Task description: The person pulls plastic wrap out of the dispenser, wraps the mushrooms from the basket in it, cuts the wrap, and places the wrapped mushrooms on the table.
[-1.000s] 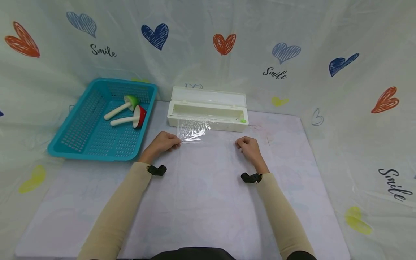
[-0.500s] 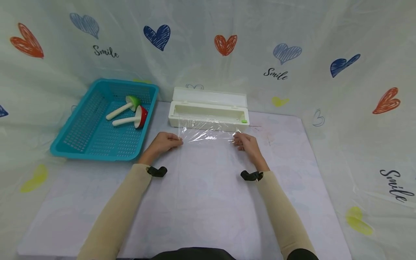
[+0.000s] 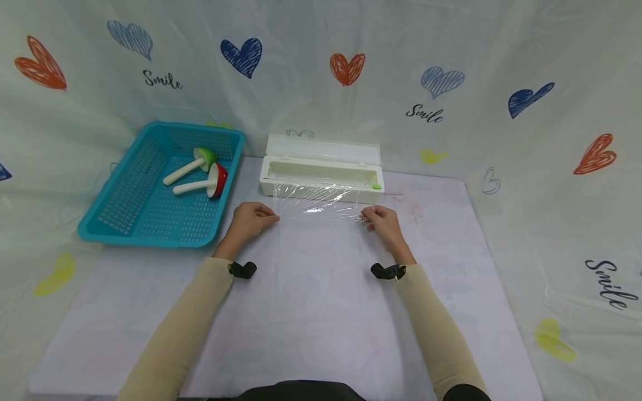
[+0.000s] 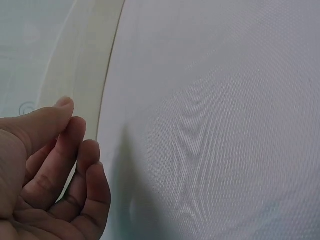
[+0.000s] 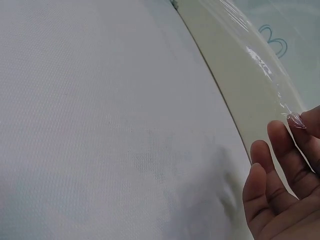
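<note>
A clear sheet of plastic wrap [image 3: 313,207] comes down over the front of a long white wrap box [image 3: 326,174] and stretches between both hands. My left hand [image 3: 249,220] pinches its left corner between thumb and index finger; the film barely shows in the left wrist view, where the thumb [image 4: 62,105] meets the index fingertip. My right hand [image 3: 384,223] pinches the right corner. Bunched film [image 5: 296,120] sticks out at its thumb and index finger in the right wrist view. The other fingers of each hand are loosely bent.
The box's lid [image 3: 323,150] stands open against the printed backdrop, and a small green piece [image 3: 375,186] sits at its right end. Left of it, a blue basket [image 3: 145,240] holds a green-capped mushroom toy [image 3: 205,157] and a red-capped one [image 3: 217,181]. A white cloth covers the table [image 3: 321,312].
The right hand has taken hold of the wrap's right corner, and the film, earlier gathered at the left, now spans between the hands. The left hand has shifted slightly.
</note>
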A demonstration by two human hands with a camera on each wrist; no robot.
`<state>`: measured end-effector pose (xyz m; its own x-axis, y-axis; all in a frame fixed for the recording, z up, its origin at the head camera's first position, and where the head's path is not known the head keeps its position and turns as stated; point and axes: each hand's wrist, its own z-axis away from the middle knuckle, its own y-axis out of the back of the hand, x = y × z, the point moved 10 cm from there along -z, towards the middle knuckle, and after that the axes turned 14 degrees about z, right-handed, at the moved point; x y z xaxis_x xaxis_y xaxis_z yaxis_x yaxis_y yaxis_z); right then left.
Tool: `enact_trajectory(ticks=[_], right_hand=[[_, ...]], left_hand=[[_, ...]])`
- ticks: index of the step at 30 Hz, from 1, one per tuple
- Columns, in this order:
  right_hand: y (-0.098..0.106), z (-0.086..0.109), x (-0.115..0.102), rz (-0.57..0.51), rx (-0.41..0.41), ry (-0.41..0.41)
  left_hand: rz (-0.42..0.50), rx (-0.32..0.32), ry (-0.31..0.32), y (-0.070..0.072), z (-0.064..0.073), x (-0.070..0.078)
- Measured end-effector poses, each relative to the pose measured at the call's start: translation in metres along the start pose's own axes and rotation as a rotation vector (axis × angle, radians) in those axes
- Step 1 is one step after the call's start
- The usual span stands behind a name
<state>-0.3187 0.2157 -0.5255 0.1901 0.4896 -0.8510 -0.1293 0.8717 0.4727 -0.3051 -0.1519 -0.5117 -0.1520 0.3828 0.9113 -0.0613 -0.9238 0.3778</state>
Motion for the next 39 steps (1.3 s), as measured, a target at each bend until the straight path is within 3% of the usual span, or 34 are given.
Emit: enact_trajectory(ticks=[13, 18, 23, 29, 39], right_hand=[[0.001, -0.003, 0.005, 0.010, 0.010, -0.006], [0.001, -0.002, 0.004, 0.010, 0.016, 0.008], [0.000, -0.001, 0.003, 0.007, 0.018, 0.009], [0.001, -0.001, 0.002, 0.023, 0.020, 0.022], [0.004, -0.003, 0.009, 0.071, 0.037, 0.002]], left_hand=[[0.020, 0.045, 0.108, 0.001, -0.002, -0.014], [0.087, 0.060, 0.144, -0.002, -0.005, -0.017], [0.126, 0.052, 0.140, -0.007, -0.008, -0.018], [0.158, 0.071, 0.142, -0.003, -0.007, -0.019], [0.211, 0.015, 0.140, 0.002, -0.005, -0.018]])
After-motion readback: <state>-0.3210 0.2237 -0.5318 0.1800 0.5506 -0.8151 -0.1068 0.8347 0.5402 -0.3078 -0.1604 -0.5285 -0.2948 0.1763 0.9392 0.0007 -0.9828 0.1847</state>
